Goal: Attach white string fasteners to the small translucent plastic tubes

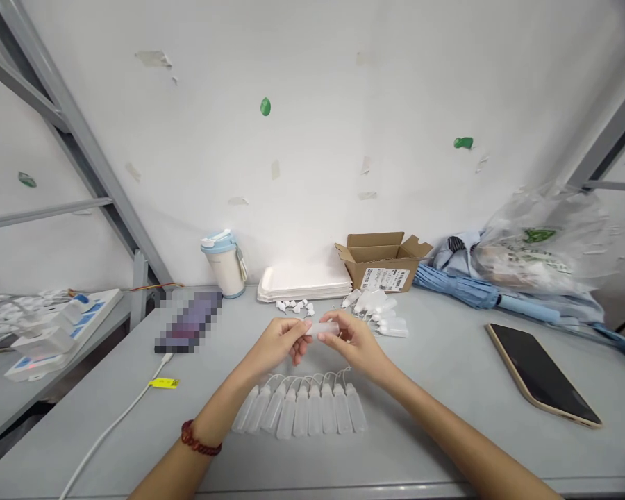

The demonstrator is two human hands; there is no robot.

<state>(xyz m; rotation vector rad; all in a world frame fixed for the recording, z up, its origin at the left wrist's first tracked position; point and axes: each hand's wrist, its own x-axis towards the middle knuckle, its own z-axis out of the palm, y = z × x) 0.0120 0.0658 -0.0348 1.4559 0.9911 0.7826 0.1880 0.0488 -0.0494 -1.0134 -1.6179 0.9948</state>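
My left hand [280, 344] and my right hand [355, 342] meet above the grey table [437, 389], both pinching one small translucent plastic bottle [323, 328] held level between them. The left fingers close on its left end, the right fingers on its right end. Just below the hands lies a neat row of several like bottles [302, 410] with capped tips, side by side. Behind the hands sit a scatter of small white caps [294, 305] and a loose pile of more bottles [380, 312]. A red bead bracelet is on my left wrist.
A tablet [544, 375] lies at the right, a phone [190, 323] with a white cable at the left. At the back stand a lidded cup [223, 264], a stack of white trays [305, 285], an open cardboard box [382, 260], a blue umbrella [463, 288] and plastic bags [542, 243].
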